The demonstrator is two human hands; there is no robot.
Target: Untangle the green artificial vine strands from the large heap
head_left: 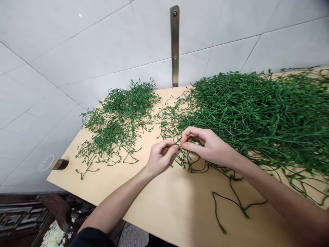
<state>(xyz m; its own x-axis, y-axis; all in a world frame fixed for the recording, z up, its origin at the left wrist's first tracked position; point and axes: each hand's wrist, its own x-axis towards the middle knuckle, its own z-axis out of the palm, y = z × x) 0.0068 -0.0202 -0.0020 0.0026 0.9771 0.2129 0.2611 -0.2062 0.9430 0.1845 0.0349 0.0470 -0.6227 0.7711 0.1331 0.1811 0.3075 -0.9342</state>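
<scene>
My left hand (162,155) and my right hand (203,144) meet fingertip to fingertip over the middle of the table. Thumb and finger of each are pinched on one thin green stem (178,142), mostly hidden by the fingers. Behind and to the right of my right hand lies a large heap of green stems (257,113) with small knobs at their ends. A smaller pile of the same stems (110,132) lies to the left. Loose stems (240,206) rest beneath my right forearm.
The light wooden table (154,212) stands against a tiled wall (102,51) with a metal bracket (175,44). A cup of dark liquid (61,164) is at the left edge. Dark carved furniture (23,216) and white material (53,235) are at the lower left.
</scene>
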